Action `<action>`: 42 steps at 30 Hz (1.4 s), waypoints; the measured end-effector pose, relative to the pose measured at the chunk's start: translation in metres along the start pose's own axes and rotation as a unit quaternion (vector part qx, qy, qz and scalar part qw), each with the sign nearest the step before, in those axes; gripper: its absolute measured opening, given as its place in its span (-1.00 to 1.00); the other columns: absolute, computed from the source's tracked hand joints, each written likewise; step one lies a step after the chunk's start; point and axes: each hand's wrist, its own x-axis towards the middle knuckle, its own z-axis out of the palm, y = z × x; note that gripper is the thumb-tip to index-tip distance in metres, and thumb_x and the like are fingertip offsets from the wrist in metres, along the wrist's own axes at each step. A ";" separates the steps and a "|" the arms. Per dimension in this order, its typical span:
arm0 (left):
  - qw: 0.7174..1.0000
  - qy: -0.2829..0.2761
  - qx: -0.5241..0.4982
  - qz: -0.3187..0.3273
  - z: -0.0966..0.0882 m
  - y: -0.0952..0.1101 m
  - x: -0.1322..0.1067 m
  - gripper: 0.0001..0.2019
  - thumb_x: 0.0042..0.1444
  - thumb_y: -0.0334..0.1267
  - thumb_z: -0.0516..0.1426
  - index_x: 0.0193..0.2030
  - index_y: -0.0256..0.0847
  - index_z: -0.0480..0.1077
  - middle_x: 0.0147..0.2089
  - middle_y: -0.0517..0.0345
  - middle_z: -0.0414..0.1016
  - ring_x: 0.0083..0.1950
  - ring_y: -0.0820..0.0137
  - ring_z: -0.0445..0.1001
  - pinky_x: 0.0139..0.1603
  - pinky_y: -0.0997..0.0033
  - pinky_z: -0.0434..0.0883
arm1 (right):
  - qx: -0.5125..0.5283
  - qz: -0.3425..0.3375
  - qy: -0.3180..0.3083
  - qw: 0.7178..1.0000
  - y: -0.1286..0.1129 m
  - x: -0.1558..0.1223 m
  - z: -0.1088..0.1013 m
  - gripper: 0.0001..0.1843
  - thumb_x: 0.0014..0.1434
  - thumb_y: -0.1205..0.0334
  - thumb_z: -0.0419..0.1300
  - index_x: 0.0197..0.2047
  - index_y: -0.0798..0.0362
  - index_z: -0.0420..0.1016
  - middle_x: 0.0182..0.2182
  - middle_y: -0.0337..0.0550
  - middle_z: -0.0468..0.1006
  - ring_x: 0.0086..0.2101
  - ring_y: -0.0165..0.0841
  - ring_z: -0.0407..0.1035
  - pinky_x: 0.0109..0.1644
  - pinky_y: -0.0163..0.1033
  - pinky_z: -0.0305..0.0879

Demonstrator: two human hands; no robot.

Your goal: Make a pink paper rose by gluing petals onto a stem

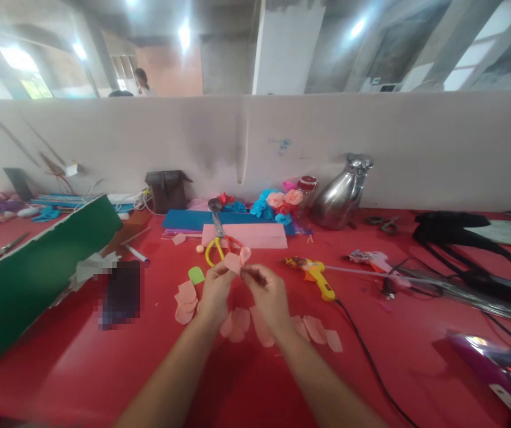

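Note:
Between my two hands is a small pink paper flower [245,255] with a loose petal [232,262] against it. My left hand [216,292] pinches the petal from the left. The fingers of my right hand [267,292] close on the flower's base. Several cut pink petals [186,300] lie left of my left hand, beside a green paper piece [196,275]. More pink petals [314,329] lie beneath and right of my hands. Yellow-and-red-handled scissors [215,251] rest just beyond my fingers, and a yellow glue gun [320,280] lies to the right.
A green board [36,285] stands along the left. At the back are folded pink paper [259,236], finished paper flowers [277,203], a steel jug [342,193] and a dark pouch [166,190]. A second glue gun [378,261], cords and a purple iron [491,368] occupy the right.

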 end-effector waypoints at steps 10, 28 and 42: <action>0.995 0.091 0.007 0.040 0.008 0.013 -0.009 -0.82 -0.07 -0.18 0.19 -0.55 -0.24 0.42 -0.55 0.26 0.36 -0.45 0.54 0.29 -0.38 0.56 0.22 | 0.017 0.012 0.011 1.000 0.001 0.000 0.000 -0.89 -0.01 0.23 0.20 -0.38 0.06 0.50 -0.39 -0.15 0.57 -0.34 -0.31 0.42 -0.20 -0.21 0.31; 0.996 0.084 0.014 -0.007 0.009 0.014 -0.010 -0.91 -0.21 -0.28 0.25 -0.53 -0.26 0.50 -0.48 0.16 0.47 -0.34 0.43 0.38 -0.27 0.51 0.28 | 0.026 0.003 -0.001 1.000 0.009 0.002 -0.001 -0.89 0.01 0.23 0.19 -0.39 0.06 0.50 -0.40 -0.16 0.56 -0.34 -0.32 0.40 -0.22 -0.23 0.31; 0.995 -0.017 0.091 -0.027 -0.010 0.016 -0.001 -0.85 -0.25 -0.51 0.11 -0.56 -0.24 0.48 -0.53 0.22 0.41 -0.43 0.47 0.30 -0.37 0.51 0.21 | -0.011 0.031 0.001 0.999 0.009 0.007 -0.008 -0.88 -0.02 0.21 0.20 -0.39 0.06 0.48 -0.43 -0.19 0.55 -0.41 -0.33 0.39 -0.33 -0.27 0.27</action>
